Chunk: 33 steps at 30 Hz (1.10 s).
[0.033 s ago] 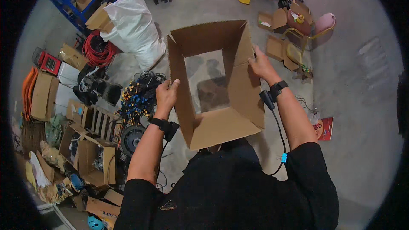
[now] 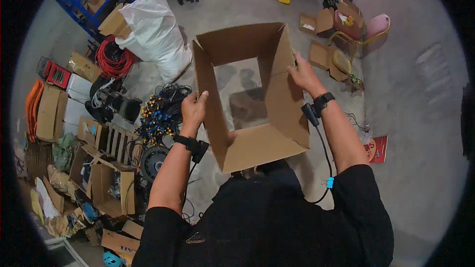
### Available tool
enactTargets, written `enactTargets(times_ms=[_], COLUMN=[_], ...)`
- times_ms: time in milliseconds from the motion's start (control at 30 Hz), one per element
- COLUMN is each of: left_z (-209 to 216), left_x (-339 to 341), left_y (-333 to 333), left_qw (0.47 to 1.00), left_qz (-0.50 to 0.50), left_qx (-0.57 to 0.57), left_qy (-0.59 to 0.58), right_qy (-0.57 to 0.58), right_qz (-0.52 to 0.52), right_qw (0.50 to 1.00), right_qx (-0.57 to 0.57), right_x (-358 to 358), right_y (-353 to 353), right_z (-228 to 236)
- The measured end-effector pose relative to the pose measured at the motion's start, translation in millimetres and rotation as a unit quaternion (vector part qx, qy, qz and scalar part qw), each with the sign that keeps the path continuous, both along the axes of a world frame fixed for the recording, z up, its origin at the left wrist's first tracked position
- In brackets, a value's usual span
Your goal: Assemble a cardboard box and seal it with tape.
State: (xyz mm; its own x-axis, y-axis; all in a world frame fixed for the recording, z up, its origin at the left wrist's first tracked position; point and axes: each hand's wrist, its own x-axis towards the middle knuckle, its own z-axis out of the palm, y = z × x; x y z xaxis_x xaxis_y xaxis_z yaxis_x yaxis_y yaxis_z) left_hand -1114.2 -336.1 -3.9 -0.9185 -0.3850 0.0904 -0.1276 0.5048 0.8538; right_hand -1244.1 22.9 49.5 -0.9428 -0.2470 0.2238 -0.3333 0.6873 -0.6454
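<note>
A brown cardboard box (image 2: pixel 279 84) is held up in front of me, open at both ends, so the grey floor shows through it. My left hand (image 2: pixel 194 111) is closed on its left wall, with the thumb along the edge and the other fingers mostly hidden behind the cardboard. On the right wall, higher up, my right hand (image 2: pixel 304 75) grips the outer side near the edge. Through the opening a dark brownish rectangular patch (image 2: pixel 246 110) shows on the floor. Black bands with small devices are strapped on both wrists.
To the left lie a tangle of black cables (image 2: pixel 161 111), a white sack (image 2: pixel 157 34), a red hose coil (image 2: pixel 113 58) and several opened cartons (image 2: pixel 106 188). A blue shelf (image 2: pixel 81 7) stands far left. Chairs (image 2: pixel 378 25) and cartons (image 2: pixel 320 54) are far right, by a wall.
The box has turned very slightly, its near edge shifting a little to the right and its far edge a little to the left. Both hands keep their hold on it.
</note>
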Motion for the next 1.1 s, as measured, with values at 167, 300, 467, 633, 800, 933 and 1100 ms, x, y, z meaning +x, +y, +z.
enactTargets(times_ms=[167,300,467,633,800,933,1100], left_z=[-42.6,-88.2,-126.9,-160.2,-212.5,-274.8,-338.4], left_x=[-69.2,-114.2,-166.8,-199.1,-241.3,-268.4,-299.7], left_y=[23.6,54.0,88.1,118.7,126.3,119.9,115.4], left_qw=[0.999,0.992,0.991,0.952,0.945,0.930,0.936], left_qz=[0.037,0.034,0.033,0.058,0.065,0.023,-0.052], left_qx=[0.028,0.125,0.126,0.269,0.260,0.255,0.167], left_qy=[-0.026,0.000,-0.038,-0.138,-0.187,-0.265,-0.305], right_qy=[-0.015,-0.057,-0.130,-0.153,-0.164,-0.236,-0.204], right_qz=[0.015,0.013,0.013,0.033,0.025,-0.013,-0.083], right_qw=[1.000,0.997,0.991,0.988,0.986,0.970,0.972], right_qx=[0.014,0.057,0.019,0.011,0.033,0.050,0.079], right_x=[-73.9,-140.1,-206.0,-248.8,-292.8,-329.3,-352.2], right_y=[14.6,31.0,52.7,65.4,72.4,85.4,93.8], right_z=[-26.7,-69.5,-119.2,-166.9,-230.8,-291.3,-363.7])
